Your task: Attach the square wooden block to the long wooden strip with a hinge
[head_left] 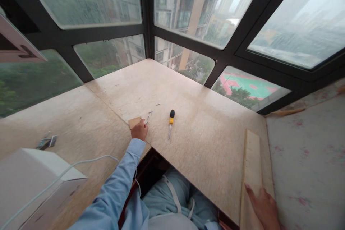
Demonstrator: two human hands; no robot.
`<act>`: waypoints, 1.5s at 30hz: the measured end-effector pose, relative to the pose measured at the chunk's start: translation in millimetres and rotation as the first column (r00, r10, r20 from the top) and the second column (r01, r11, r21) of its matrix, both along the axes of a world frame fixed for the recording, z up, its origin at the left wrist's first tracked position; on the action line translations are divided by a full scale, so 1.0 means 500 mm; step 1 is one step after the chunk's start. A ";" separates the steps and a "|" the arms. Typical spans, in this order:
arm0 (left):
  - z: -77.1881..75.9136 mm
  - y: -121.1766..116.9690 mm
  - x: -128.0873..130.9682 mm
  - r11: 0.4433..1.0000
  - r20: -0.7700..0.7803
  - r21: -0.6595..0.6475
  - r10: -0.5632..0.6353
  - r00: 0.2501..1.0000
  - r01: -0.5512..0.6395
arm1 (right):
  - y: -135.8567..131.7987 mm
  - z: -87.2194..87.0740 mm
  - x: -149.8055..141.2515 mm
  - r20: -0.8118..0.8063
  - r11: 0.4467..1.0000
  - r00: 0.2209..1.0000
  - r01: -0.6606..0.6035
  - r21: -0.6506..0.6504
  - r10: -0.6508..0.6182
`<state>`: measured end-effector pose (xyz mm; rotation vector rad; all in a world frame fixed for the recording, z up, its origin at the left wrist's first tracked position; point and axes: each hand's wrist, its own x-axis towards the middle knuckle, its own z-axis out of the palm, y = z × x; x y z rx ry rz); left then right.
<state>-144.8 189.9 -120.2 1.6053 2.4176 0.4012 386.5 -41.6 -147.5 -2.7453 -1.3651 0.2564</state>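
Note:
My left hand (139, 130) reaches out over the corner desk (205, 136), its fingers curled and closed on a small flat wooden piece (134, 121). Small metal parts (148, 116) lie just beyond that hand. A screwdriver (170, 122) with a yellow and black handle rests on the desk to the right of the hand, untouched. My right hand (262, 206) lies flat at the bottom right with fingers stretched out, resting on a long wooden strip (252, 165) along the desk's right edge.
A white box (32, 183) with a white cable (88, 161) across it sits at the lower left. Small metal pieces (47, 142) lie on the left desk section. Dark-framed windows (147, 28) enclose the corner. A floral padded surface (309, 158) runs along the right.

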 end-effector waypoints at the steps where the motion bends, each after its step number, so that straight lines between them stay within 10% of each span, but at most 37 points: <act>1: 0.000 -0.003 0.000 0.999 0.069 0.036 0.019 0.997 -0.022 | -0.001 0.001 0.002 0.009 1.000 1.000 -0.013 0.006 0.013; 4: 0.000 -0.020 0.013 0.979 0.426 0.160 0.048 0.903 -0.127 | 0.006 0.004 0.002 0.032 0.997 0.998 -0.050 0.060 0.048; 8: 0.016 -0.055 0.063 0.945 0.911 0.087 0.053 0.409 -0.316 | 0.041 0.021 -0.036 -0.025 0.948 0.995 -0.088 0.304 0.101; 11: 0.039 -0.086 0.117 0.959 0.996 -0.007 0.030 0.078 -0.283 | 0.076 0.048 -0.105 -0.146 0.886 0.957 -0.167 0.433 0.251; 15: 0.071 -0.129 0.203 0.992 0.992 -0.073 0.061 -0.112 -0.103 | 0.113 0.098 -0.222 -0.274 0.780 0.847 -0.231 0.582 0.455; 26: 0.125 -0.239 0.395 0.907 0.957 -0.087 0.191 -0.218 0.413 | 0.126 0.203 -0.325 -0.361 0.557 0.523 -0.283 0.781 0.772; 45: 0.148 -0.290 0.535 0.791 0.967 -0.065 0.201 -0.158 0.609 | 0.028 0.223 -0.199 -0.181 0.528 0.696 -0.323 0.786 0.695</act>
